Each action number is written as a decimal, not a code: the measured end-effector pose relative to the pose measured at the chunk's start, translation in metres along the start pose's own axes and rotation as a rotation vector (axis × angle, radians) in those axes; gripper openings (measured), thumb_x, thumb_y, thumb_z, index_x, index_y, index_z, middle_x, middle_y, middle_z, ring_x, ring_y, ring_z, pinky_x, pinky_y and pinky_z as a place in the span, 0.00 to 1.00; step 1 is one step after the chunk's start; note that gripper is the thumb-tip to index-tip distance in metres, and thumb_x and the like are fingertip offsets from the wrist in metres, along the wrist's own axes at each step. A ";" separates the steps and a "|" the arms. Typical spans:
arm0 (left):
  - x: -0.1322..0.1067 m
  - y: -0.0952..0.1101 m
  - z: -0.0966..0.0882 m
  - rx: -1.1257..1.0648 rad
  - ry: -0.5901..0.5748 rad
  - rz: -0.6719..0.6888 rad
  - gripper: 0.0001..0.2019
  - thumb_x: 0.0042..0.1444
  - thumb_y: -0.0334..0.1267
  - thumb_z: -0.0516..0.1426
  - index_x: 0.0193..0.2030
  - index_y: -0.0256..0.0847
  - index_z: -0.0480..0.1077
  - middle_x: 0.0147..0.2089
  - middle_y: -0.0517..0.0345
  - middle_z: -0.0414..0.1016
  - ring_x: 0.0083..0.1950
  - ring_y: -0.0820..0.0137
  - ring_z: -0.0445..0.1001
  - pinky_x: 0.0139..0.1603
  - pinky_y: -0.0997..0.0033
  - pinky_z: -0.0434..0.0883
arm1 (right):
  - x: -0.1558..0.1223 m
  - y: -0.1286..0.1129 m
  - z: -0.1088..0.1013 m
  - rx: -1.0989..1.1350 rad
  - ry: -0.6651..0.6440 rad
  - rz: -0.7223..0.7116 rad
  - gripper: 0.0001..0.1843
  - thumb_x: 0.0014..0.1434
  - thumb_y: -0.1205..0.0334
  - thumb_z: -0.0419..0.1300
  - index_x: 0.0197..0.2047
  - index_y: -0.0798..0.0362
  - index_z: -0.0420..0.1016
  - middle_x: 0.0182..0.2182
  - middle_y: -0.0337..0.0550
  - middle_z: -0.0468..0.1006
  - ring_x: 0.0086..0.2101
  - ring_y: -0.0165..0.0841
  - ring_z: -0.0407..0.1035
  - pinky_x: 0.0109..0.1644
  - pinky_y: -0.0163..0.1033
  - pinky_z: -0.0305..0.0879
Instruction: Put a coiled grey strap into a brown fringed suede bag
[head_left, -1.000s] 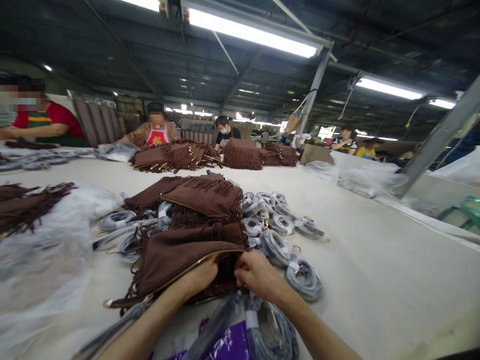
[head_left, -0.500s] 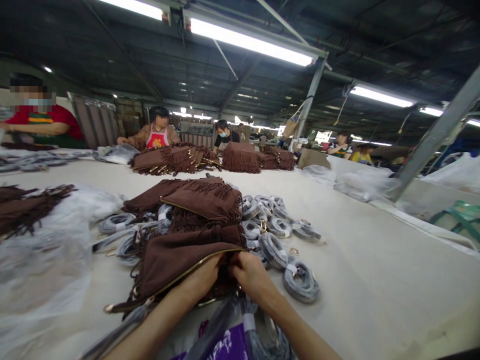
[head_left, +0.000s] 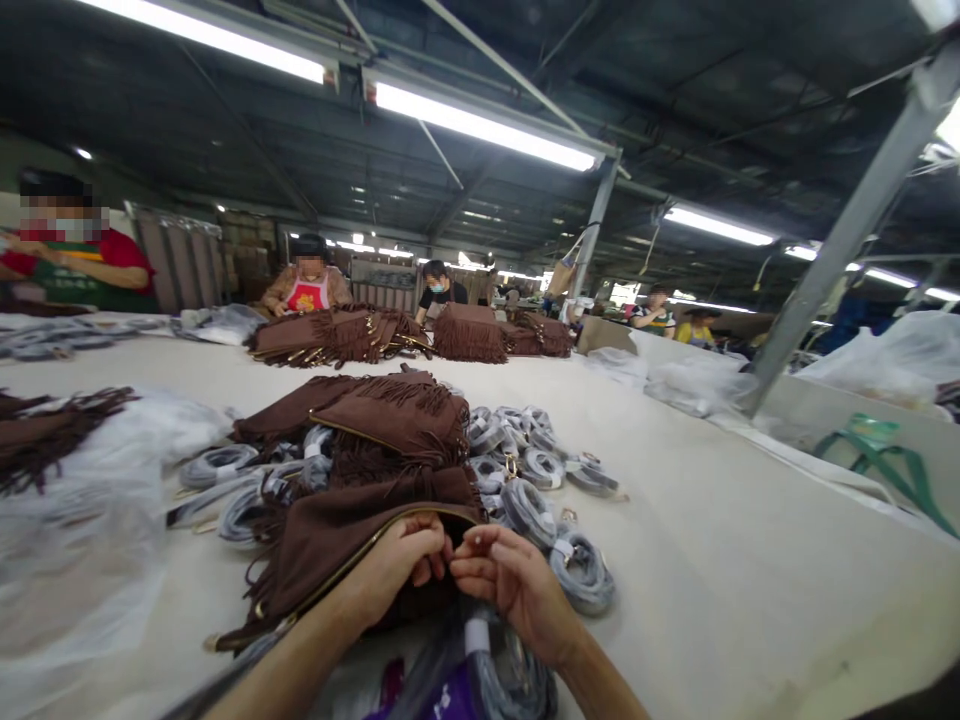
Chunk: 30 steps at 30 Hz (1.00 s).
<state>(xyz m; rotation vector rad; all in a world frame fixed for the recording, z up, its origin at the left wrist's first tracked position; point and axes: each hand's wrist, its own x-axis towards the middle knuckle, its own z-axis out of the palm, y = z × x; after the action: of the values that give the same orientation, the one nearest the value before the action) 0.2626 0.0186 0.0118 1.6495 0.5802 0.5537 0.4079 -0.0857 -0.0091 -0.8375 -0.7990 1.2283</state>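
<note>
A brown suede bag with fringe (head_left: pixel 330 535) lies in front of me on the pale table (head_left: pixel 720 560), its gold zipper edge facing me. My left hand (head_left: pixel 401 565) has its fingers curled on the bag's open zipper edge. Beside it, my right hand (head_left: pixel 506 580) pinches the same edge, fingertips nearly touching the left's. More brown fringed bags (head_left: pixel 397 410) are stacked just behind. Wrapped grey strap coils (head_left: pixel 581 570) lie to the right of my hands.
Clear plastic bags (head_left: pixel 82 530) with fringed bags lie at the left. A purple packet (head_left: pixel 450 695) and another strap coil sit under my wrists. Several seated people work at the table's far side behind further bag piles (head_left: pixel 337 335). A steel post (head_left: pixel 840 240) rises at right.
My hands have drawn slightly toward me and closer together at the zipper edge. The view has tilted up a little and shifted.
</note>
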 end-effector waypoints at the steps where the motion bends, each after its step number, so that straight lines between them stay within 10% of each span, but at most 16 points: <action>1: -0.002 0.001 0.000 -0.079 -0.018 -0.008 0.08 0.45 0.41 0.53 0.25 0.38 0.65 0.22 0.64 0.64 0.23 0.75 0.60 0.23 0.76 0.58 | 0.000 0.001 -0.001 -0.056 0.010 -0.020 0.18 0.51 0.52 0.71 0.40 0.55 0.78 0.36 0.47 0.82 0.38 0.35 0.78 0.43 0.37 0.73; 14: 0.000 -0.006 0.003 -0.260 0.026 -0.084 0.13 0.39 0.41 0.63 0.32 0.37 0.72 0.27 0.63 0.71 0.26 0.73 0.67 0.32 0.71 0.67 | -0.001 0.011 -0.004 -0.403 0.210 -0.206 0.21 0.48 0.44 0.70 0.33 0.55 0.79 0.21 0.36 0.75 0.18 0.25 0.70 0.23 0.27 0.62; 30: 0.001 -0.015 0.012 -0.099 0.017 -0.031 0.15 0.45 0.50 0.59 0.28 0.39 0.66 0.20 0.70 0.59 0.20 0.78 0.53 0.21 0.76 0.51 | 0.002 0.023 -0.005 -0.623 0.249 -0.301 0.20 0.55 0.43 0.64 0.31 0.55 0.77 0.21 0.36 0.72 0.17 0.27 0.70 0.21 0.28 0.59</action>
<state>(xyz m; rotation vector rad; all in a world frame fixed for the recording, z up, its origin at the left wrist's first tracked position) 0.2704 0.0122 -0.0051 1.5412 0.5814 0.5655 0.4019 -0.0816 -0.0319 -1.2883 -1.0750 0.5883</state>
